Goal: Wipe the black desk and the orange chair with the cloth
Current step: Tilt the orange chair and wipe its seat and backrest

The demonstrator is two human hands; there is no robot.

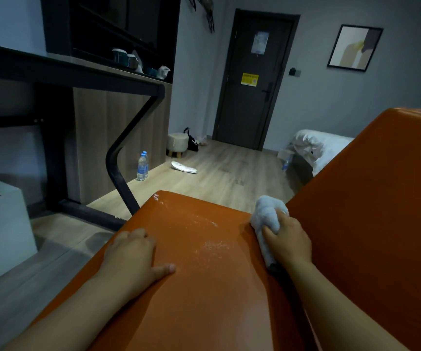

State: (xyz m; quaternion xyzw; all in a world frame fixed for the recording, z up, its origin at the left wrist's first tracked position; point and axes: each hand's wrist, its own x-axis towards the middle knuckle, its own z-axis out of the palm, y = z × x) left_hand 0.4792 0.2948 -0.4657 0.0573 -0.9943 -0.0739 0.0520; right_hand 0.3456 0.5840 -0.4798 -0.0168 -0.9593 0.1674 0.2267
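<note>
The right hand [289,239] grips the cloth [267,219] on the orange chair [204,287] seat. White dust [212,245] lies leftward, between both hands. The left hand [130,257] presses flat.

Room bkgd, non-task items noted.
Two water bottles [142,165] on floor nr wood cabinet [118,138]; stool [177,144], slipper [184,167], dark door [252,79], framed pic [355,48], white bedding [315,148].
</note>
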